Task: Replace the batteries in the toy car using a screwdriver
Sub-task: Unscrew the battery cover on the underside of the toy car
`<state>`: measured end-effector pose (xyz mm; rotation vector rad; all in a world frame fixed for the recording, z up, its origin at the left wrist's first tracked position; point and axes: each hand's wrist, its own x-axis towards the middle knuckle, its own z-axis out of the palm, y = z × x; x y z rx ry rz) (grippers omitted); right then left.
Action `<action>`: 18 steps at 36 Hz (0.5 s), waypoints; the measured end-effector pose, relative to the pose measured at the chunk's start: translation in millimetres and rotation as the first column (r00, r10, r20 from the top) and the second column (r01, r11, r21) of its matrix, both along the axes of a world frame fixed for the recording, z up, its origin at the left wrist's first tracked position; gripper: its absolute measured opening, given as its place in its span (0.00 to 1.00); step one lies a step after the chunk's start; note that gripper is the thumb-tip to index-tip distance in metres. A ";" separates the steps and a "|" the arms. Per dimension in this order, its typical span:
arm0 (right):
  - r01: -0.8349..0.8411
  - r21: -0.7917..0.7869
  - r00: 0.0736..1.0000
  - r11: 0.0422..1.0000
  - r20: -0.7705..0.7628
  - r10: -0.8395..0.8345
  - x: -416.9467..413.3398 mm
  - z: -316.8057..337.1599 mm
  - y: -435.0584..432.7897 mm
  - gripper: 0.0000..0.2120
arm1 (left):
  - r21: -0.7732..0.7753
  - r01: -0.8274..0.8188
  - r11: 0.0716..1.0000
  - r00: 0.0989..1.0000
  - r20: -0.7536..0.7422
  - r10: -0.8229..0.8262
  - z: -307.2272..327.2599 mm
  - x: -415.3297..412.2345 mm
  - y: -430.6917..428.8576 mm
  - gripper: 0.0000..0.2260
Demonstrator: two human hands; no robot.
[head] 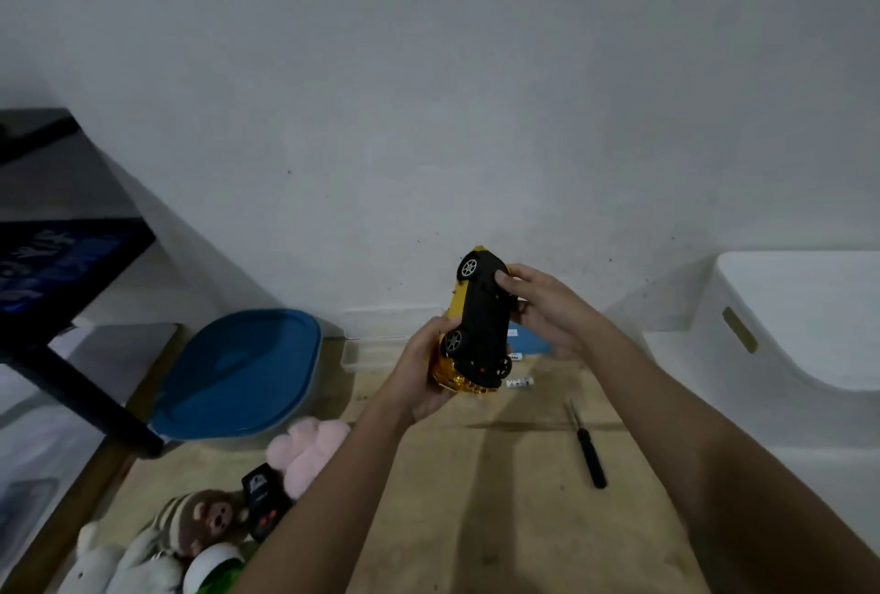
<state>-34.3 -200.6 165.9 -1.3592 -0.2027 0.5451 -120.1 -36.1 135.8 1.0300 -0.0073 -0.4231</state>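
A yellow toy car (478, 322) with a black underside is held up above the wooden floor, its underside turned toward me. My left hand (419, 372) grips its lower end from the left. My right hand (547, 307) holds its upper right side, thumb pressed on the black underside. A black screwdriver (588, 448) lies on the floor to the right, below my right forearm. Small white batteries (519, 382) lie on the floor just under the car.
A blue-lidded container (238, 374) stands at the left. Plush toys (305, 450) and a black remote (263, 500) lie at the lower left. A clear shallow box (366, 353) sits against the wall (428, 117). A white bin (785, 331) stands right; a dark table leg (90, 398) slants at left.
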 end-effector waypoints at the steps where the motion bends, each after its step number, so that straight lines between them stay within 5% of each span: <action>1: 0.004 0.015 1.000 1.000 -0.007 -0.004 0.2 4.4 0.6 0.07 | 0.010 -0.004 1.000 1.000 0.006 0.004 1.4 0.8 0.8 0.32; 8: 0.052 -0.016 0.998 0.998 0.029 -0.052 8.4 22.0 -9.7 0.03 | 0.237 -0.036 0.971 0.998 0.058 0.022 15.3 12.5 0.2 0.27; 11: 0.121 -0.080 0.989 0.989 0.091 -0.113 14.1 22.1 -16.7 0.03 | 0.448 -0.050 0.893 0.986 0.165 -0.027 18.5 18.4 -1.5 0.23; 15: 0.215 -0.190 0.970 0.958 0.159 -0.186 21.6 19.1 -25.8 0.05 | 0.662 -0.051 0.748 0.941 0.282 -0.185 14.9 22.4 -5.7 0.43; 18: 0.253 -0.288 0.955 0.924 0.230 -0.190 26.5 18.7 -30.0 0.06 | 0.687 -0.026 0.726 0.906 0.323 -0.273 12.4 25.9 -13.8 0.46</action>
